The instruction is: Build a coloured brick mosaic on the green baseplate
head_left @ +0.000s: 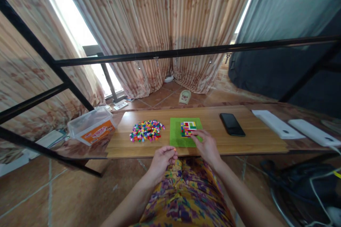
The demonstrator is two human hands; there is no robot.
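A green studded baseplate (176, 133) lies on the wooden board, and a low block of many-coloured toy bricks (188, 127) stands on it. My right hand (206, 145) reaches over the plate's right side, its fingertips drawn together at the near right edge of the brick block. Whether a brick is between them is hidden. My left hand (165, 156) is at the board's front edge, just left of the plate's near corner, pinching a tiny orange brick (174, 149). To the left, loose small bricks (147, 130) in many colours form a pile.
A black phone (232, 125) lies right of the plate on the wooden board (262, 142). Two white flat devices (278, 124) are further right. At the left stands a clear plastic box (92, 124) with an orange label. A black metal bar (149, 55) crosses beyond the board.
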